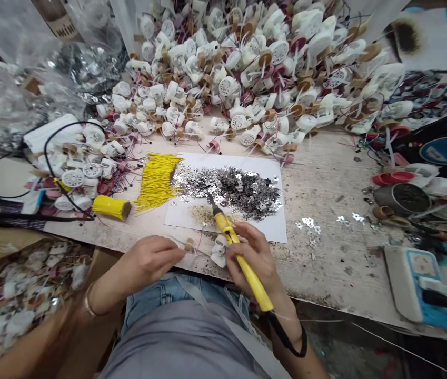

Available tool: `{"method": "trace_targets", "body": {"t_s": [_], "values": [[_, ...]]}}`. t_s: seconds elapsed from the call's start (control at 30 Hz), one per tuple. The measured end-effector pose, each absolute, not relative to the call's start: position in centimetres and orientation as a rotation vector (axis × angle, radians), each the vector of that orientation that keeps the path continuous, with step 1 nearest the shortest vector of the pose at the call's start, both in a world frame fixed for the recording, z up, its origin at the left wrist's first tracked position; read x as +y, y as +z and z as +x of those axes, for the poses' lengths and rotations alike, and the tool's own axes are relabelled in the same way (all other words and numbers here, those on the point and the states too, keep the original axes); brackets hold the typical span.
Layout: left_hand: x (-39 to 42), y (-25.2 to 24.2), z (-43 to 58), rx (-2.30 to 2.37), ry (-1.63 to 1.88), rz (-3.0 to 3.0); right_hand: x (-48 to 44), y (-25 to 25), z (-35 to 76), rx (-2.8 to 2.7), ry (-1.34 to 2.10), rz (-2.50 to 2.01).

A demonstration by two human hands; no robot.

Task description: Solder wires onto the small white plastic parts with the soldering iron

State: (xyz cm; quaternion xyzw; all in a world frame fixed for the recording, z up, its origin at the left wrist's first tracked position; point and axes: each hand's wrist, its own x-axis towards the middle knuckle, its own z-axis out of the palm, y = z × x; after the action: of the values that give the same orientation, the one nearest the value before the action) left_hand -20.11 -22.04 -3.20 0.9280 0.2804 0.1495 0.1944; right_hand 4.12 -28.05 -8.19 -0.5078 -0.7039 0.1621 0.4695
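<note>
My right hand (252,258) is closed round a yellow soldering iron (242,263) whose tip points up-left onto a white sheet (274,223). The same hand's fingers also touch a small white plastic part (219,252) at the table's front edge. My left hand (154,260) pinches a small brown piece (189,244) with thin wires, just left of the white part. A heap of tiny silver metal bits (235,189) lies on the sheet.
A big pile of white and brown motor-like parts (255,68) fills the back of the table. Yellow wires (158,179) and a yellow roll (110,206) lie left of the sheet. A blue-white power strip (416,281) sits right; a box of parts (21,295) lower left.
</note>
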Motion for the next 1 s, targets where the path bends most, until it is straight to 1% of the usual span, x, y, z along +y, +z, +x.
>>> {"method": "trace_targets", "body": {"t_s": [0.1, 0.27, 0.37, 0.47, 0.57, 0.67, 0.87, 1.0], "values": [[-22.6, -4.0, -19.8, 0.695, 0.365, 2.640, -27.3, -8.3, 3.4, -1.487, 0.369, -1.351], [-22.4, -5.5, -18.8, 0.767, 0.823, 2.489, -26.0, -8.1, 2.2, -1.397, 0.347, -1.362], [-22.3, -5.9, -17.6, 0.692, 0.923, 2.441, -25.5, -8.4, 1.7, -1.440, 0.270, -1.357], [-22.2, -6.3, -16.2, 0.858, 0.925, 2.319, -25.5, -9.0, 1.3, -1.461, 0.215, -1.350], [-21.9, -6.7, -15.3, 1.054, 0.871, 2.196, -25.9, -9.4, 1.0, -1.403, 0.300, -1.322], [-21.9, -6.6, -15.1, 1.030, 0.790, 2.244, -26.3, -9.4, 0.5, -1.325, 0.388, -1.280], [-22.2, -5.9, -15.2, 1.042, 0.693, 2.250, -26.9, -8.9, -0.5, -1.349, 0.240, -1.271], [-22.1, -6.2, -15.2, 1.086, 0.661, 2.237, -27.2, -8.6, -0.6, -1.479, 0.261, -1.207]]}}
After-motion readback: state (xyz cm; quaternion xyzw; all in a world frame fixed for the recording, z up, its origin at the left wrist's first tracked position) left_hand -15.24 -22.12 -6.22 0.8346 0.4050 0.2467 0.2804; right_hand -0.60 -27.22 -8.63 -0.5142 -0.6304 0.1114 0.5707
